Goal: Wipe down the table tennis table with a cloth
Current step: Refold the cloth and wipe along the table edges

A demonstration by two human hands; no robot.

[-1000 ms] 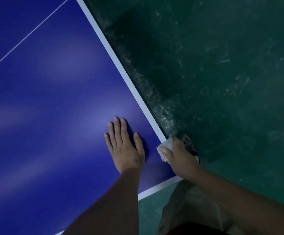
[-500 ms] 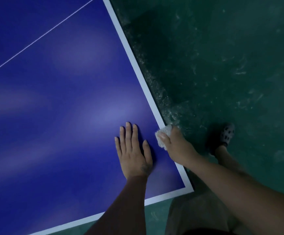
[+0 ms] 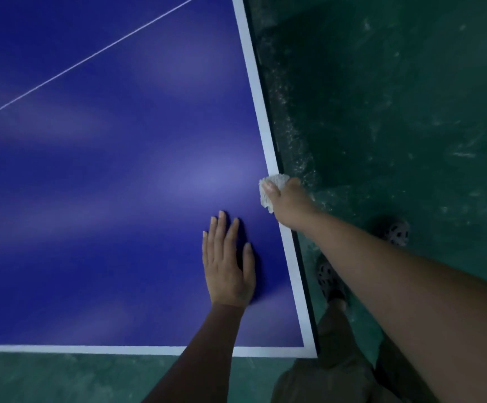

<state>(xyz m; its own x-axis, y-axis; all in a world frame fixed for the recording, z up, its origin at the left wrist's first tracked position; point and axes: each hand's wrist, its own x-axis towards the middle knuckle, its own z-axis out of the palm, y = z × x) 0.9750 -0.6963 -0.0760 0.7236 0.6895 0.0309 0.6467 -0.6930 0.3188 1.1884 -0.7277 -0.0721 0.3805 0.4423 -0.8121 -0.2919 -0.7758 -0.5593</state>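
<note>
Sliding cloth (image 3: 278, 179) farther up table (image 3: 105, 199) edge, left hand (image 3: 227, 269) flat

Dark green floor (image 3: 396, 112), pale scuffs or perhaps dust, dim light

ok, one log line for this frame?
step: wipe edge | right hand: grips cloth on white side line | left hand: flat on table

Lighting is dim. Pale, soft glare patches streak the table (image 3: 91, 228). The floor (image 3: 411, 112) is dark. A short shadow lies beside the left hand (image 3: 227, 271). Detail is soft.
</note>
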